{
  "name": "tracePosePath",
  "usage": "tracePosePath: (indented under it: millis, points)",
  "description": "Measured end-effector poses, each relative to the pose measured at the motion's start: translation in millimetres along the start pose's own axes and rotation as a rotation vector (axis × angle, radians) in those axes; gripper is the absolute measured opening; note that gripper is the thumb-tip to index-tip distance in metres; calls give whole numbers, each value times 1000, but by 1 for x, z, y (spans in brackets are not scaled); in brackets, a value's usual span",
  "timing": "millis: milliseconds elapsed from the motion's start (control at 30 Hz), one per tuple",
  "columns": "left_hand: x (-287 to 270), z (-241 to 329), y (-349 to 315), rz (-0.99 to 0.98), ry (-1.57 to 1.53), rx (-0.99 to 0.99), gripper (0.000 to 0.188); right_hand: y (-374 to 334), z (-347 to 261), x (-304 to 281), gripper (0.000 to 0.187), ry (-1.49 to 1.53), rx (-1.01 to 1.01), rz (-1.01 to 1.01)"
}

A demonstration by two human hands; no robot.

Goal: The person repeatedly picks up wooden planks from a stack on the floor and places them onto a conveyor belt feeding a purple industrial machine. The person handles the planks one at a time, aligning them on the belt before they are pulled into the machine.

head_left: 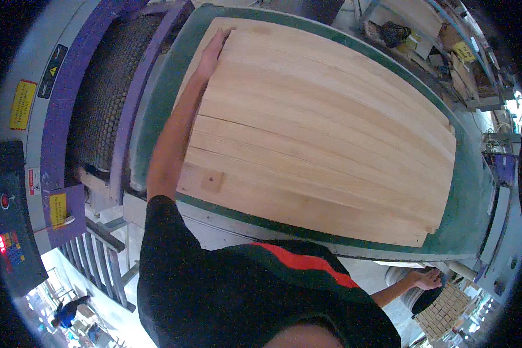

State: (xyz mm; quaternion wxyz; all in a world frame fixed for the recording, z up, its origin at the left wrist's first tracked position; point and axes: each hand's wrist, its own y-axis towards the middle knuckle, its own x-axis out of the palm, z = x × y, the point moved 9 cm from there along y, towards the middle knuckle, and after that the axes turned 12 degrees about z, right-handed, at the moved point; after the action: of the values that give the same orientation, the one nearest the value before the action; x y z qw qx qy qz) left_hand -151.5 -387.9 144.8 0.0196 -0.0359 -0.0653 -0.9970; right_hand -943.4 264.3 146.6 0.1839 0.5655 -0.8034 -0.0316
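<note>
My left hand [210, 55] lies at the left end of the upper pale wooden boards [319, 127], fingers extended near the far corner; I cannot tell whether they grip. My right hand [427, 279], its fingers bent, hangs beyond the near edge of the green surface [471, 180], close to a dark rounded object [430, 301]; whether it holds anything I cannot tell. The boards rest side by side on the surface before me. Leftward: a purple and grey machine [55, 127] with a control panel [8, 203]. Lower right: stacked small wooden blocks [446, 310].
</note>
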Motion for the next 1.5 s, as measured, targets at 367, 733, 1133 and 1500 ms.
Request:
tracePosePath:
  millis: [367,733,1133,1500]
  points:
    - [-41,-6,-11,8,-133,-214,92,-101,-35,89,68,-334,-197,-361]
    - [-168,35,-179,481,572,-14,35,-28,35,162,60,-675,-228,-909]
    - [31,59,-387,620,1210,180,68,-145,60,304,57,-282,-61,-1489]
    - [176,3,-486,917,1131,-101,66,-146,87,327,61,-33,-316,-1492]
